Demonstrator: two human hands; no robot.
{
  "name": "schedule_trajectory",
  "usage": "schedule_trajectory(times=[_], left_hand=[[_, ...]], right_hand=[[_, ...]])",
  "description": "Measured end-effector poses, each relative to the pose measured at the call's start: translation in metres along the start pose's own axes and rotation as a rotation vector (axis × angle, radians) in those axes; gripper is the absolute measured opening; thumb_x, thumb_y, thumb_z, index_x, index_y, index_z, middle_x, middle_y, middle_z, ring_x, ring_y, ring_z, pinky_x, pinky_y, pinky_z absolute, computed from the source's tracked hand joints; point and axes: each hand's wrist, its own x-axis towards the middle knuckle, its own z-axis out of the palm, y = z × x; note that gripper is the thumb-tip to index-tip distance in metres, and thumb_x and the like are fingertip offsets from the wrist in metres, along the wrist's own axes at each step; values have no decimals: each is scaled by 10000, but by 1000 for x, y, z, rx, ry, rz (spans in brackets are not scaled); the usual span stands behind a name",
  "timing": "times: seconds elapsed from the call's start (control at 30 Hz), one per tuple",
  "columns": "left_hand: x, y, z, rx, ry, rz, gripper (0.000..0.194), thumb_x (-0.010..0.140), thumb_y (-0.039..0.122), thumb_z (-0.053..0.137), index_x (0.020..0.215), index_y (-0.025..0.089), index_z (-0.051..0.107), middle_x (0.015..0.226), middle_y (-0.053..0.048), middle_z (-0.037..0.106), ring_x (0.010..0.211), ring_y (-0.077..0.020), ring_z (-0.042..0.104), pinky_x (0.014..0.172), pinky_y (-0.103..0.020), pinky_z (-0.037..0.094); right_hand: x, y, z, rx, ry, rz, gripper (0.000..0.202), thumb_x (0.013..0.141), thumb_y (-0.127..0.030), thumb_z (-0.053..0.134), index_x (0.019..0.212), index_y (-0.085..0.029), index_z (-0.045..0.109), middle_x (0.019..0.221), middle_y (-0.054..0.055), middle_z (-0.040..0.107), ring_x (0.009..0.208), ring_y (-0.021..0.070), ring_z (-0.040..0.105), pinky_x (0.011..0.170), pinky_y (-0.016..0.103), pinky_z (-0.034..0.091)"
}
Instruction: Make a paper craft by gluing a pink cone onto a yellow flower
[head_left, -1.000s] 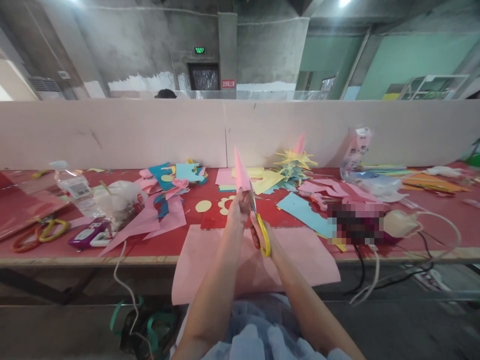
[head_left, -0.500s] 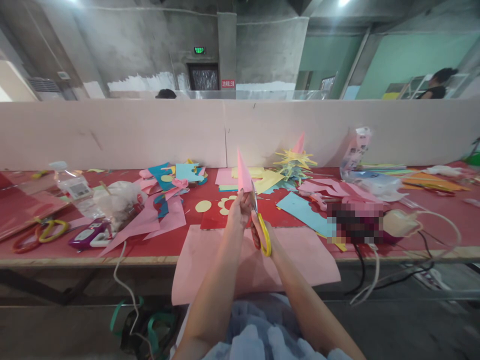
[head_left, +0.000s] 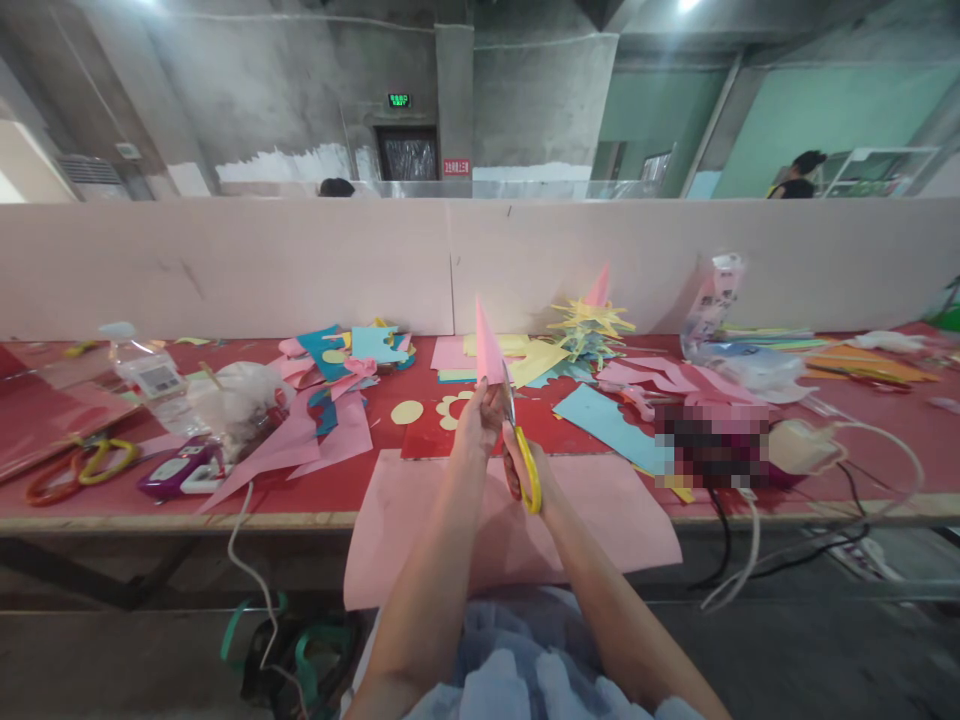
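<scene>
A pink paper cone [head_left: 489, 345] points upward in the middle of the view, its lower part gripped by my left hand [head_left: 484, 418]. My right hand [head_left: 519, 465] is closed on the yellow-handled scissors [head_left: 531, 470], whose blades reach up along the right side of the cone. How far the blades are apart cannot be made out. Under my wrists lies a large pink sheet [head_left: 420, 520], hanging over the table's front edge. Just beyond it are a yellow paper flower ring [head_left: 444, 412] and a yellow oval [head_left: 407, 412].
Paper scraps [head_left: 330, 440], a purple glue gun [head_left: 176, 472], a bottle [head_left: 142, 365] and more scissors [head_left: 105, 462] lie left. Right are a fringed paper tree [head_left: 591, 325], a blue sheet [head_left: 611, 428], a white adapter [head_left: 802, 445] and cables. A low partition [head_left: 300, 265] stands behind.
My hands, the cone and the scissors have hardly moved. Beyond the partition, the person at the right has shifted to the left, and the dark-haired head near the middle slightly to the right.
</scene>
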Motion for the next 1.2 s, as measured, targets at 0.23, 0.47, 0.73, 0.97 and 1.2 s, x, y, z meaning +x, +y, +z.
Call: schedule_trajectory(times=[0.23, 0.47, 0.73, 0.97, 1.2], left_hand=[[1, -1, -3, -30, -45, 8, 79, 790, 197, 565, 803, 149, 626, 777, -37, 682, 772, -143, 656, 830, -290, 497], [0, 0, -1, -29, -35, 8, 103, 806, 198, 548, 802, 142, 635, 777, -36, 686, 736, -132, 654, 857, -288, 488], [1, -1, 1, -19, -39, 0, 106, 796, 230, 562, 805, 150, 632, 777, -28, 682, 771, -135, 653, 865, -276, 478], [-5, -12, 4, 73, -42, -6, 147, 779, 299, 588, 792, 165, 647, 773, -37, 685, 884, -152, 645, 850, -232, 481], [-6, -13, 7, 51, 25, 41, 160, 774, 291, 605, 833, 148, 643, 812, -35, 688, 853, -134, 652, 838, -208, 489]], right_hand=[[-2, -2, -1, 28, 21, 45, 519, 769, -686, 300, 571, -213, 386, 326, -50, 301, 279, 72, 279, 309, 212, 246], [-2, -3, -1, 35, 23, 50, 511, 764, -679, 321, 555, -215, 371, 319, -50, 309, 270, 67, 287, 300, 198, 241], [2, 2, -1, 34, 33, 42, 505, 755, -666, 348, 529, -215, 365, 306, -57, 300, 257, 63, 273, 287, 197, 228], [11, 10, -6, -16, 62, -21, 490, 718, -671, 411, 553, -210, 384, 358, -55, 342, 307, 81, 344, 325, 204, 260], [16, 10, -8, -189, 128, -132, 512, 692, -689, 428, 556, -195, 438, 381, -46, 343, 397, 110, 389, 390, 220, 281]])
